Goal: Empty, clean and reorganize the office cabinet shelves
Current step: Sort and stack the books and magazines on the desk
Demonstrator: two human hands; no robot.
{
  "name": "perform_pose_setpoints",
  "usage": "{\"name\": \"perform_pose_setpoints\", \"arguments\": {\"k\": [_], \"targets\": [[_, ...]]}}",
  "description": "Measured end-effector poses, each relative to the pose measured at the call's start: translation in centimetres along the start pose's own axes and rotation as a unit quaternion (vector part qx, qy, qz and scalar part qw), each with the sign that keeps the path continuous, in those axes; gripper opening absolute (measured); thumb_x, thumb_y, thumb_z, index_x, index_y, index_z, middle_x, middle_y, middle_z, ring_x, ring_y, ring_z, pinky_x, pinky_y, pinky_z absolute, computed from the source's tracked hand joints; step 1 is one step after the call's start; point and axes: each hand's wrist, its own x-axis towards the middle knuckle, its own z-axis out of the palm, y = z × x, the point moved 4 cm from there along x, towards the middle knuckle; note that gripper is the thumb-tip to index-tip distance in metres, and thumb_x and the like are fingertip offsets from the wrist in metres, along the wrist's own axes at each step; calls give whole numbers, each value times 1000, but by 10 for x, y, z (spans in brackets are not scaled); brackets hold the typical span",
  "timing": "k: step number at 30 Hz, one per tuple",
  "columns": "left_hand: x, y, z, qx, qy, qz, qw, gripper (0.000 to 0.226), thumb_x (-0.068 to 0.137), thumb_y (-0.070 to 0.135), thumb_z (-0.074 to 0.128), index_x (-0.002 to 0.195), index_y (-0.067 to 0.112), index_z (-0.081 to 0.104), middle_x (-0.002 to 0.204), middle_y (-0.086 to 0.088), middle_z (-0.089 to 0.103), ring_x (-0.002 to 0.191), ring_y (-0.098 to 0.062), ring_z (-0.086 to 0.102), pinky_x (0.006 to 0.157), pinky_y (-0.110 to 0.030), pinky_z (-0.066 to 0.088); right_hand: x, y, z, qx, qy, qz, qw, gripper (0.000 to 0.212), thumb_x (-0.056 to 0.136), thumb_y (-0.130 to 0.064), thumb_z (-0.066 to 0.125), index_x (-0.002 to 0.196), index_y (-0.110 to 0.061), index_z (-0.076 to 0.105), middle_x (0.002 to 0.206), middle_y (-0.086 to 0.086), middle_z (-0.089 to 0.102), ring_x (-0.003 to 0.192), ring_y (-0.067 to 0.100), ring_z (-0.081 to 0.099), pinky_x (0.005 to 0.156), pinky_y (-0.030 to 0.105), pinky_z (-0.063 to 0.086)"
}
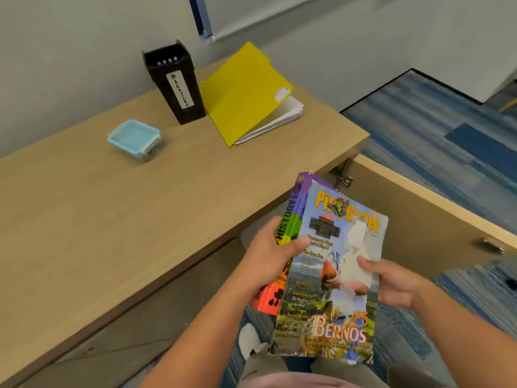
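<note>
Blue striped carpet [447, 135] is seen right of the fingers [369, 267]; a grey wall [70, 51] is seen far beyond them.

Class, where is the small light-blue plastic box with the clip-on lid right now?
In the head view, the small light-blue plastic box sits on the wooden cabinet top, upper left, just left of the black holder labelled MAGAZINE.

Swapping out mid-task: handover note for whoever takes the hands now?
Left hand grips the stack's left edge: magazine on top of a book.
Right hand pinches the magazine's right edge.
Stack is held above the open cabinet door.
Already on the cabinet top: magazine holder, yellow folder, blue box.
Left: set the stack down, finish emptying, clean, reorganize.
</note>
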Motion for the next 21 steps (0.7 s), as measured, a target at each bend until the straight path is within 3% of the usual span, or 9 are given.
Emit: {"name": "perform_pose_setpoints", "arguments": {"k": [3, 6, 10, 13, 16, 21], "targets": [[18, -8, 48, 26, 16, -38, 999, 24, 90, 28, 73, 111, 24, 62, 90, 14, 71, 81, 5, 66, 70, -12, 47, 4, 13, -46, 17, 4, 25, 1000, 114, 17, -25, 104, 119, -1, 62, 109, 25, 71, 83, 33, 75, 62, 42, 63], [36, -19, 79, 36, 26, -79, 996, 16, 93, 25, 70, 107, 28, 63, 93, 14, 71, 80, 8, 66, 69, -8, 48, 12, 22, -79, 17, 11, 48, 999, 117, 19, -28, 105, 124, -2, 61, 115, 23, 70, 89, 33, 74, 66, 42, 63], [56, -57, 95, -8, 79, -149, 986, 27, 91, 27, 71, 117, 21, 65, 105, 6, 75, 94, -7, 72, 87, -28, 56, 40, 19, -106, -18, 7, 66, 998, 115, 16, -34, 103, 120, -5, 64, 111, 20, 73, 87, 29, 75, 58, 35, 61], [68, -95, 93, -71, 137, -190, 970, 31, 88, 23, 75, 117, 18, 66, 106, 0, 76, 98, -19, 73, 95, -47, 55, 79, 11, -120, -47, -10, 80, 996, 111, 29, -33, 104, 128, -4, 61, 117, 23, 70, 98, 36, 72, 74, 47, 61], [87, -138, 83, -123, 184, -192, 956, 32, 84, 19, 76, 114, 16, 67, 107, -5, 76, 100, -26, 72, 97, -52, 52, 132, 2, -131, -57, -20, 72, 996, 100, 40, -27, 103, 129, -4, 61, 119, 25, 68, 105, 40, 69, 98, 57, 48], [143, -202, 61, -195, 242, -161, 937, 37, 82, 21, 75, 115, 7, 66, 105, -17, 74, 97, -36, 72, 93, -56, 54, 248, -10, -143, -112, -57, 17, 992, 82, 47, -30, 98, 121, -8, 69, 115, 19, 72, 107, 35, 69, 108, 52, 43]]}}
